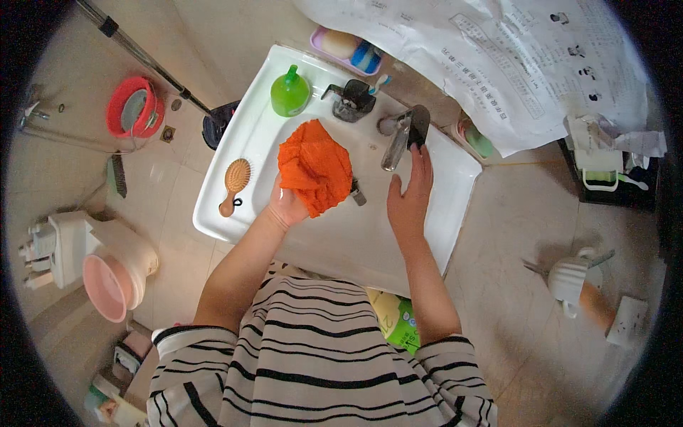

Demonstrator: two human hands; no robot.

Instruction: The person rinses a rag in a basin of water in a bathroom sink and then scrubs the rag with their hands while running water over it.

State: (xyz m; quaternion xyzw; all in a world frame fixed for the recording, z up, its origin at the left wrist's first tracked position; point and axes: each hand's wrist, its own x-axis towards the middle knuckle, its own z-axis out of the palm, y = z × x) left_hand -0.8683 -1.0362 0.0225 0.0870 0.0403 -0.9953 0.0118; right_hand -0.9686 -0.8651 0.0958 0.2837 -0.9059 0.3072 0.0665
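An orange cloth [316, 166] lies bunched over the palm and fingers of my left hand [288, 204], above the basin of a white sink [341, 237]. Most of that hand's fingers are hidden beneath the cloth. My right hand [411, 197] is over the right side of the basin, its thumb apart from the fingers. Its fingertips reach the dark end of the metal faucet lever [420, 125]; whether they press on it I cannot tell. The faucet spout [396, 152] points toward me, and no stream of water is plain.
On the rim stand a green pump bottle [290, 93], a dark cup [353, 101] with a toothbrush, and a wooden hairbrush [235, 184]. A soap dish [346, 49] sits behind. Printed paper sheets [480, 64] hang at upper right. A pink basin [108, 288] is at left.
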